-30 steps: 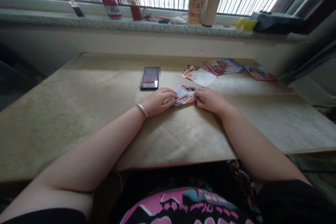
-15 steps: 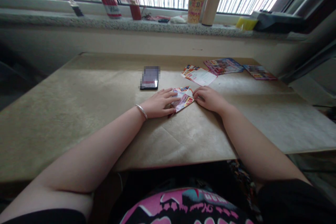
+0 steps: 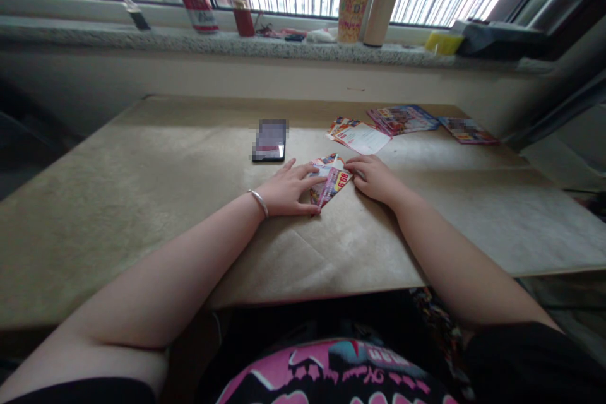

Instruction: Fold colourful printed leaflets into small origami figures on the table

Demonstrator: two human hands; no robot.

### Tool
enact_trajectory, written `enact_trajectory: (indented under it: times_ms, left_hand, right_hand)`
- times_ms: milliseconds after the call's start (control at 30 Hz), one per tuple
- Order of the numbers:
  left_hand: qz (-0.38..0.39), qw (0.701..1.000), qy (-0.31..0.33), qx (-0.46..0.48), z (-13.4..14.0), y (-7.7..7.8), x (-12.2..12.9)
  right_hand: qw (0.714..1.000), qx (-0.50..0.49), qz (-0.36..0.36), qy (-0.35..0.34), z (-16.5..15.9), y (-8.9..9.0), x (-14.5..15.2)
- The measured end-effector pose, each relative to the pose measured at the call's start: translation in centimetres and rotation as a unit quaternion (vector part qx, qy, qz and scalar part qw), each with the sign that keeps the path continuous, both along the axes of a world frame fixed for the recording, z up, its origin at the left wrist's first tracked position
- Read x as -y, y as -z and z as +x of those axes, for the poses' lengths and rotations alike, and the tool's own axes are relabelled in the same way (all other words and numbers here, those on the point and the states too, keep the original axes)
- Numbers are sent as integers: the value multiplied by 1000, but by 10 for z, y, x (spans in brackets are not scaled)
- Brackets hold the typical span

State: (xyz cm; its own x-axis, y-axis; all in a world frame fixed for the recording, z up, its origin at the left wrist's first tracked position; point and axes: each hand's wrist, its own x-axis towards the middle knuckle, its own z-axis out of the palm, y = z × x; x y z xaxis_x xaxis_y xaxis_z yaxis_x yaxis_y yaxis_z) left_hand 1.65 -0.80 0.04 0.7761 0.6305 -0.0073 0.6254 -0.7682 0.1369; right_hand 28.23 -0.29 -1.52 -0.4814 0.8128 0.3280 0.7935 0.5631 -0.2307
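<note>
A colourful printed paper flyer [image 3: 333, 182], partly folded over, lies on the table in front of me. My left hand [image 3: 290, 190] rests on its left side with the fingers spread, the thumb by its lower corner. At the upper right corner, my right hand [image 3: 372, 178] has its fingertips closed on the paper's edge. Just beyond sits a small fan of papers [image 3: 362, 137], the top one mostly white. A phone [image 3: 270, 141] lies flat to the upper left of my left hand.
Two stacks of bright flyers, one nearer the middle [image 3: 402, 120] and one at the right [image 3: 468, 130], lie at the table's back. The windowsill [image 3: 265, 44] holds a red can [image 3: 199, 7], a red bottle [image 3: 243, 19], a patterned cup [image 3: 353, 11] and a yellow object [image 3: 444, 43].
The flyer has turned slightly under my hands, and its fold lies a little differently. My left hand has shifted slightly down; the right has moved a bit left.
</note>
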Motion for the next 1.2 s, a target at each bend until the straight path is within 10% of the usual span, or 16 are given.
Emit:
enact_trajectory:
  times_ms: [800, 1200]
  left_hand:
    - [-7, 1000, -4, 24, -1, 2, 0]
    - [53, 997, -13, 52, -1, 8, 0]
  right_hand:
    - [968, -181, -164, 56, 10, -9, 0]
    - [995, -48, -58, -69, 11, -8, 3]
